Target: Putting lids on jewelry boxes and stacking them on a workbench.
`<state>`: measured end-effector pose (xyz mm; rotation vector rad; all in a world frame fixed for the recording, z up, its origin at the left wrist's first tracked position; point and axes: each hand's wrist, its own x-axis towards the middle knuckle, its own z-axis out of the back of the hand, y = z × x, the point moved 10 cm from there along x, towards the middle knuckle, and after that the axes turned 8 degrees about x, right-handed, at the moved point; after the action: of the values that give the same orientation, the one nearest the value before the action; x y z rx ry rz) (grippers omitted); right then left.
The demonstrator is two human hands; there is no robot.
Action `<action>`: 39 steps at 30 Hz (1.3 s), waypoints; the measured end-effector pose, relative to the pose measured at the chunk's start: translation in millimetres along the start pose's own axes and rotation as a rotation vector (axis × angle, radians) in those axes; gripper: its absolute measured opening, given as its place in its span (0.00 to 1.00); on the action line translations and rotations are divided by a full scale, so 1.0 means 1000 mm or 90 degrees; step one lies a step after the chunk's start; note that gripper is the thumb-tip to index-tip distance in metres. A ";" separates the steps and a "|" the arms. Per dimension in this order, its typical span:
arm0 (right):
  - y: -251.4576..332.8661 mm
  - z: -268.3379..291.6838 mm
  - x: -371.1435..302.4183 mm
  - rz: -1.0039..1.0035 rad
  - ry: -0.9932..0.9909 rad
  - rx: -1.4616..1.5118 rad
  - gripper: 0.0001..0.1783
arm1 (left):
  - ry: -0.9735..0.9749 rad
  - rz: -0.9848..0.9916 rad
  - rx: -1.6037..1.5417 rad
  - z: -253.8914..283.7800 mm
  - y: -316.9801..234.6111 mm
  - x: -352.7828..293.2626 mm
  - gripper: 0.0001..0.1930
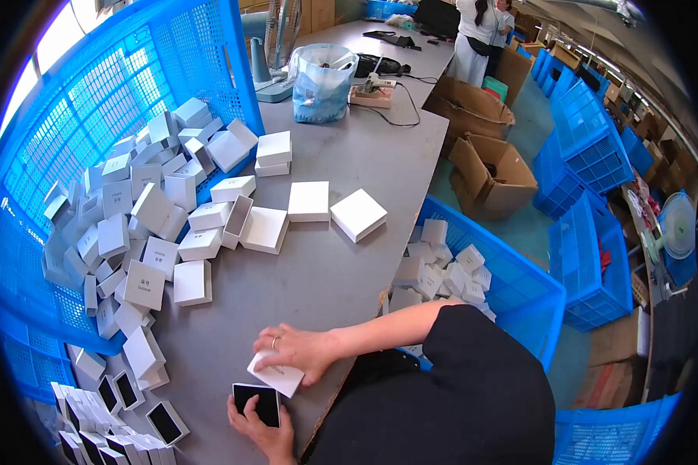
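Observation:
My right hand (298,350), with a ring on one finger, is closed over a white box lid (281,378) and holds it tilted. Just below it, my left hand (270,435) grips a white box base (257,401) with a black inside, its fingers around the sides and one reaching over the black. The lid is right at the base's far edge; whether they touch I cannot tell. To the left, more black-lined bases (167,422) stand and lie at the table's near edge. White lids or shut boxes (144,285) spill across the grey table (318,283).
A large blue crate (244,70) lies tipped on the left, heaped with white boxes. Another blue crate (523,287) of white boxes stands below the table's right edge. Farther back are a plastic bag (322,97), a glue gun (376,81), a fan and cartons (492,182). Two people stand beyond.

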<state>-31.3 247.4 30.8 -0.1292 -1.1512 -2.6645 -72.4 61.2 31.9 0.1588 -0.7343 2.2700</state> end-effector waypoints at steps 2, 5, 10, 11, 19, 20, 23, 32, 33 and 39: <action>0.020 -0.002 0.001 0.113 0.016 -0.038 0.51 | -0.016 -0.043 -0.004 0.007 -0.017 0.006 0.32; 0.022 -0.016 -0.003 0.102 0.057 0.041 0.50 | 0.033 -0.084 -0.011 0.015 -0.015 -0.005 0.34; 0.026 -0.016 -0.006 0.118 0.071 -0.025 0.49 | 0.104 -0.071 -0.112 -0.006 -0.011 -0.007 0.37; 0.025 -0.016 -0.007 0.113 0.074 -0.016 0.49 | 0.098 -0.059 -0.131 -0.006 -0.010 -0.006 0.37; 0.020 -0.014 -0.008 0.103 0.038 0.022 0.48 | 0.132 -0.075 -0.142 -0.006 -0.014 0.005 0.36; 0.018 -0.015 -0.006 0.088 0.039 0.024 0.48 | 0.127 -0.081 -0.131 -0.006 -0.014 0.006 0.38; 0.018 -0.020 -0.002 0.100 0.030 0.011 0.47 | 0.125 -0.086 -0.082 -0.006 -0.015 0.010 0.46; 0.016 -0.018 0.000 0.131 0.036 0.052 0.46 | 0.093 -0.073 -0.061 -0.010 -0.008 0.006 0.50; 0.016 -0.018 -0.002 0.130 0.035 0.050 0.46 | 0.100 -0.085 -0.063 -0.010 -0.009 0.006 0.50; 0.013 -0.020 -0.010 0.086 -0.014 0.034 0.46 | 0.129 -0.112 -0.061 -0.005 -0.020 0.009 0.47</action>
<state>-18.3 225.5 24.5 -0.2195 -1.1754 -2.5184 -64.2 80.8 39.6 -0.0508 -0.6919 2.0433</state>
